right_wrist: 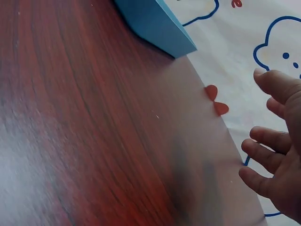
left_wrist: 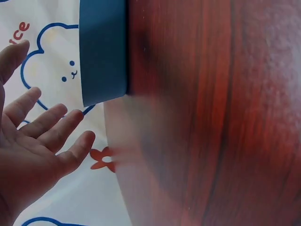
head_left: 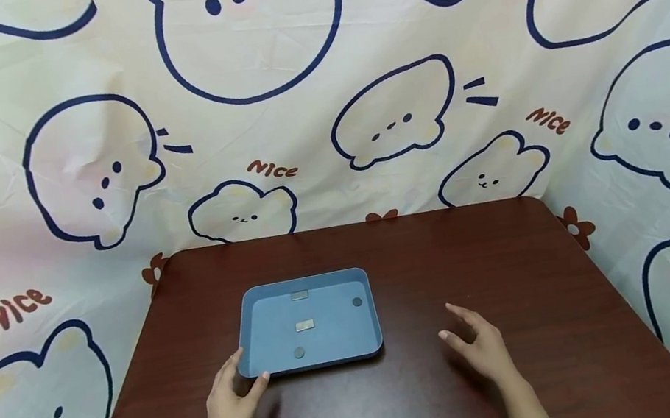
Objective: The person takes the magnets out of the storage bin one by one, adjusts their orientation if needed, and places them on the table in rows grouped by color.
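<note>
A shallow blue tray point(head_left: 337, 335) lies on the dark brown table. Inside it are two small pale rectangular pieces, one near the back wall point(head_left: 299, 295) and one near the middle point(head_left: 305, 325). Two small grey discs also lie there, one toward the front point(head_left: 299, 353) and one on the right point(head_left: 357, 302). My left hand point(head_left: 229, 407) is at the tray's front left corner with fingers and thumb spread; whether it touches the rim I cannot tell. To the right of the tray, my right hand point(head_left: 483, 347) hovers apart from it, fingers loosely extended, holding nothing.
The brown table point(head_left: 451, 256) has a glossy wood-grain top with rounded back corners. Behind it and along both sides hangs a pale cloth point(head_left: 307, 124) printed with blue-outlined bears. The tray's outer wall point(left_wrist: 103, 52) rises beside the left hand.
</note>
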A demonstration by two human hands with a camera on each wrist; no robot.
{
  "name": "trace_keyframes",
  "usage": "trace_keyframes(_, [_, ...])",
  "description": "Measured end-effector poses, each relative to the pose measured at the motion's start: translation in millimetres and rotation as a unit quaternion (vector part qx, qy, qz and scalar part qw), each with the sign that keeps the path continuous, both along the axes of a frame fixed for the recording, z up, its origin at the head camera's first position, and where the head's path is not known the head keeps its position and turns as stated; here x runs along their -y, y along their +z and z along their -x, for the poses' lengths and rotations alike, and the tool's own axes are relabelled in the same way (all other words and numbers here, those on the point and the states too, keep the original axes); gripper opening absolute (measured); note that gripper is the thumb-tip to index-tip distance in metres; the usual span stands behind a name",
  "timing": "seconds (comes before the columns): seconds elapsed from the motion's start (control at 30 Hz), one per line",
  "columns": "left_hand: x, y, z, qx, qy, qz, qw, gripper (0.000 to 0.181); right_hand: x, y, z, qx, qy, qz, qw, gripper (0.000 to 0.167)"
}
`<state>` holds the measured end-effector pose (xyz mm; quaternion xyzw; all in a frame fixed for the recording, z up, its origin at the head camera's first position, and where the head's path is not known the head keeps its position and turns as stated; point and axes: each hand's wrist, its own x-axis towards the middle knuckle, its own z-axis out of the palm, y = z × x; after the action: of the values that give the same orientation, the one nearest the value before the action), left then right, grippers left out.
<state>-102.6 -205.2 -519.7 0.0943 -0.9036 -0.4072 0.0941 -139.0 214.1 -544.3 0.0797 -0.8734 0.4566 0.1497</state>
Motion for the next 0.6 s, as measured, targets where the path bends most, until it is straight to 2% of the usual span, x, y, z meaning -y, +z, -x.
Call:
trace_keyframes(0.2, [1.1,-1.5,3.9,0.033,0.002,-0.031,0.9990,0.076,14,-0.6,3.3,0.020,0.027,0.051,0.9982,0.052])
trace_keyframes(0.23, [1.0,-1.6,4.7,0.036,0.001,-0.033,0.9988,0.077,18,3.6,2.3,0.028,0.032,0.062,0.9972,0.052])
trace_keyframes(0.27, [0.9,-1.6,5.3,0.037,0.001,-0.033,0.9987,0.077,21,7.8,1.2,0.032,0.037,0.068,0.9965,0.052])
trace_keyframes(0.43, [0.9,-5.9,7.1,0.037,0.006,-0.037,0.9986,0.078,27,4.6,5.6,0.067,0.061,0.114,0.9894,0.056])
trace_keyframes(0.5, [2.1,-7.9,7.9,0.038,0.011,-0.047,0.9981,0.078,26,-5.0,11.6,0.075,0.069,0.123,0.9871,0.059])
trace_keyframes(0.6, [4.4,-10.9,9.4,0.036,0.018,-0.061,0.9973,0.078,31,-3.7,14.5,0.090,0.076,0.137,0.9835,0.062])
